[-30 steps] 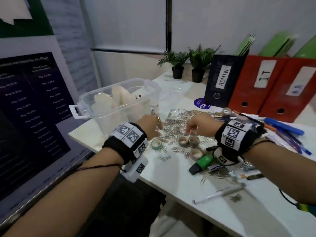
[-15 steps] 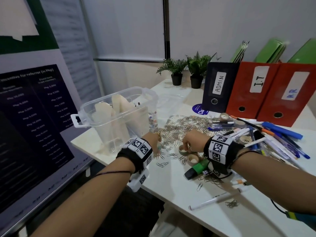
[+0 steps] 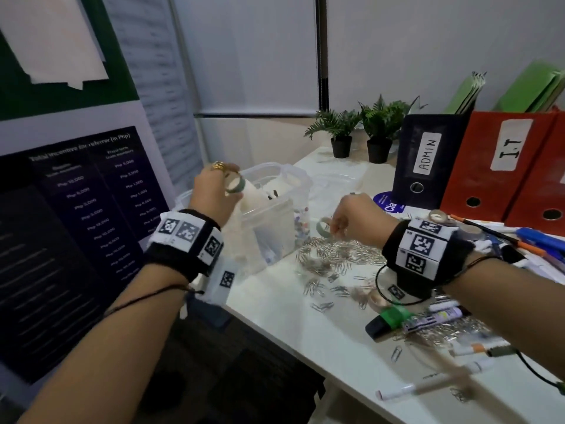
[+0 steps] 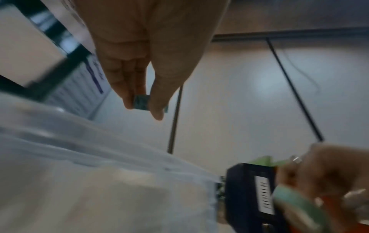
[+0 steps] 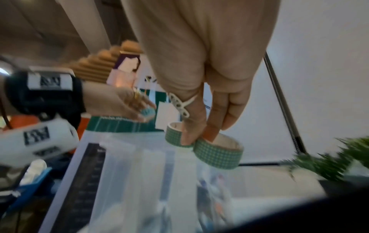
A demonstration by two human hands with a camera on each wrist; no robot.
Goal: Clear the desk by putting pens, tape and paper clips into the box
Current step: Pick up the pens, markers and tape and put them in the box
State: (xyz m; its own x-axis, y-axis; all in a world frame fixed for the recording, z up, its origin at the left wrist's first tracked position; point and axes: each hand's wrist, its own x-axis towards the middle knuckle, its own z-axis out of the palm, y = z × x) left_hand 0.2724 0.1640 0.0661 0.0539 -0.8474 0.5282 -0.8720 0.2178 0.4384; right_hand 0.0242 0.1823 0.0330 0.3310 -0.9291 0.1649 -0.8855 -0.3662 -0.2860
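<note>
- Left hand (image 3: 215, 191) is raised, forearm reaching forward, thumb and fingers (image 4: 121, 88) pinching a small tape roll (image 3: 234, 185).
- Right hand (image 3: 356, 220) hangs lower, wrist bent downward, fingertips (image 5: 187, 138) pinching two green checked tape rolls (image 5: 218, 153).

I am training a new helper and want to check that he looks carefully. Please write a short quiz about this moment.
1. True or false: the left hand holds a tape roll above the clear box.
2. How many green checked rolls does the right hand pinch, in the right wrist view? A one, B two, C four.
3. What lies in a heap on the desk beside the box?

Key: 1 true. 2 B. 3 paper clips.
</note>
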